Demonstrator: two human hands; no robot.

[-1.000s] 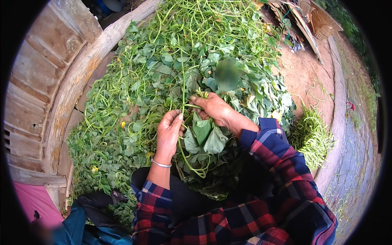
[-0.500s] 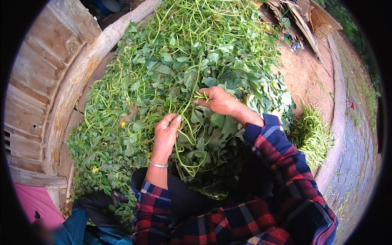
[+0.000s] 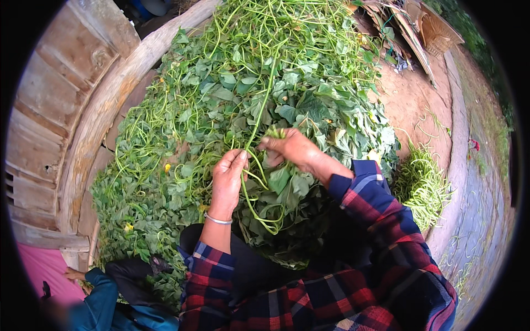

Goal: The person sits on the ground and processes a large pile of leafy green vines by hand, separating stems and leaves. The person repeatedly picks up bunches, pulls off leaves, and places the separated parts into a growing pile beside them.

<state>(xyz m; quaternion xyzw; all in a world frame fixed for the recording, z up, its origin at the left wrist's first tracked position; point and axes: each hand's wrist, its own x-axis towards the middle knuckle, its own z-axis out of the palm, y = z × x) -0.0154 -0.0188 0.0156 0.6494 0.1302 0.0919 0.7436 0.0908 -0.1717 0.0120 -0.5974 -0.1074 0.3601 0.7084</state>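
Note:
A long green vine (image 3: 264, 102) runs down from the heap into my left hand (image 3: 225, 182), pinched between thumb and fingers; its lower end curls loosely below. Close beside it on the right, my right hand (image 3: 298, 150) is closed around a small bundle of green stalks (image 3: 275, 133), whose ends stick out past the thumb. The right fingertips are a little blurred, and a green leaf (image 3: 279, 179) hangs just beneath them. Both hands are over a large heap of leafy vines (image 3: 221, 94) with a few yellow flowers.
A pile of picked green stalks (image 3: 424, 187) lies right of the heap on the ground. Farther back are a woven basket (image 3: 439, 33) and wooden slats (image 3: 406, 36). A log beam (image 3: 105, 105) and plank wall (image 3: 47, 132) bound the left. Another person's teal sleeve (image 3: 99, 300) shows lower left.
My right hand has moved slightly down with its stalks, and a leaf now shows below it. My left hand has shifted slightly right and up. The other person's hand has come into view.

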